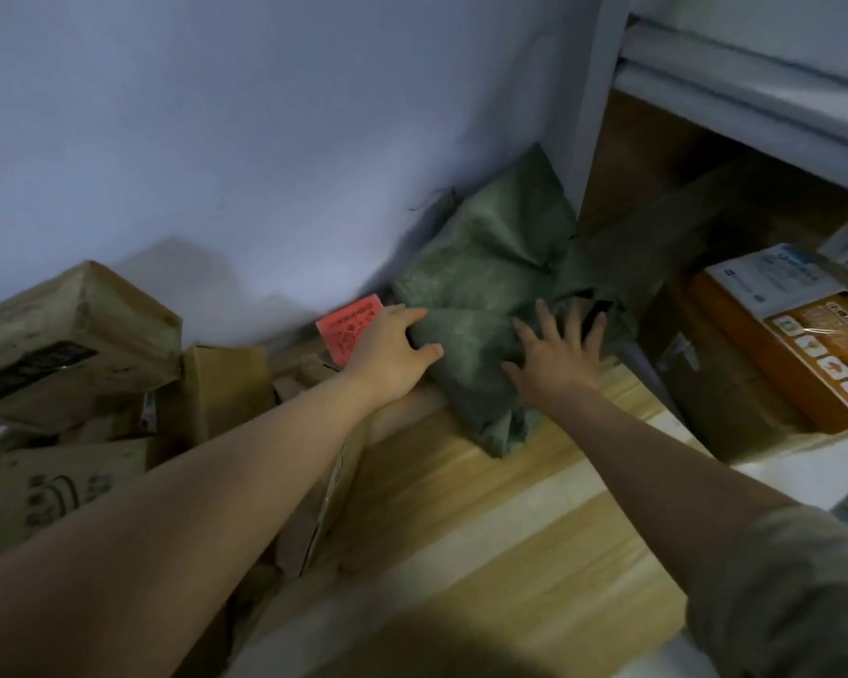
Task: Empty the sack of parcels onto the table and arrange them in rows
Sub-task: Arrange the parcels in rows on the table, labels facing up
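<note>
Cardboard boxes (64,345) are heaped at my far left against the wall. My left hand (391,352) has its grip closed on the left edge of the green sack (481,291), beside a red card (348,327). The sack slumps on the far end of the wooden bench (500,511), in the corner. My right hand (556,354) lies on it, fingers spread apart. An orange box (804,335) sits to the right.

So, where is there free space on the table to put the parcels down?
The wooden table is bare in front of the green sack, between both forearms. Crowded spots: the cardboard boxes at its left edge, and the orange box on the right.
</note>
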A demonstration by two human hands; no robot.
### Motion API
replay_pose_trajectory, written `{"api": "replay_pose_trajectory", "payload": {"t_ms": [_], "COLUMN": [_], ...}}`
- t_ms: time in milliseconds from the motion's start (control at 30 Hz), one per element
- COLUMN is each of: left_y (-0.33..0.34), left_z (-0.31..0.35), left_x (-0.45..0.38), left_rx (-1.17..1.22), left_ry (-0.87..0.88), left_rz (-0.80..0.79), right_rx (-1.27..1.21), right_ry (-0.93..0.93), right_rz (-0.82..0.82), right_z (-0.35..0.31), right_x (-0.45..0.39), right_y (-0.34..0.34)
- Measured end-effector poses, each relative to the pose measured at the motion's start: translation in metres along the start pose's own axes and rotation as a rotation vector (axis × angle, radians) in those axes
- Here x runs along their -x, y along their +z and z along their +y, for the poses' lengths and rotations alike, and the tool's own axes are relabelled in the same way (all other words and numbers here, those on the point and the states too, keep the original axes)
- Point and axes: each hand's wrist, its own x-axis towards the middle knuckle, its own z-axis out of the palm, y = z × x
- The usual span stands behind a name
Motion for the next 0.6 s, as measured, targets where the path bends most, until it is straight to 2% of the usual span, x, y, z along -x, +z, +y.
{"api": "replay_pose_trajectory", "payload": {"t_ms": [33, 100, 200, 267, 333, 467, 600], "left_y": [-0.004, -0.015, -0.037, -0.055, -0.077, -0.121, -0.168], "left_z": [-0.002, -0.006, -0.017, -0.026, -0.033, -0.051, -0.081], "left_x": [0.003, 0.012, 0.027, 0.040, 0.058, 0.104, 0.160], "left_rx": [-0.008, -0.038, -0.115, -0.211, -0.348, -0.639, -0.679], "left_ry": [0.021, 0.035, 0.006, 0.018, 0.044, 0.040, -0.036], "left_rz": [0.025, 0.071, 0.091, 0.107, 0.143, 0.286, 0.461], "right_rx": [0.029, -0.033, -0.228, -0.326, -0.354, -0.316, -0.237], "right_ry": [0.033, 0.113, 0.103, -0.049, -0.226, -0.595, -0.849], "right_rz": [-0.073, -0.073, 0.239, 0.430, 0.513, 0.534, 0.480], "right_z": [0.004, 0.003, -0.032, -0.068, -0.109, -0.189, -0.248], "right_x": [-0.003, -0.006, -0.003, 0.001, 0.009, 0.044, 0.086], "right_y": [0.001, -0.002, -0.016, -0.029, -0.045, -0.074, -0.093]}}
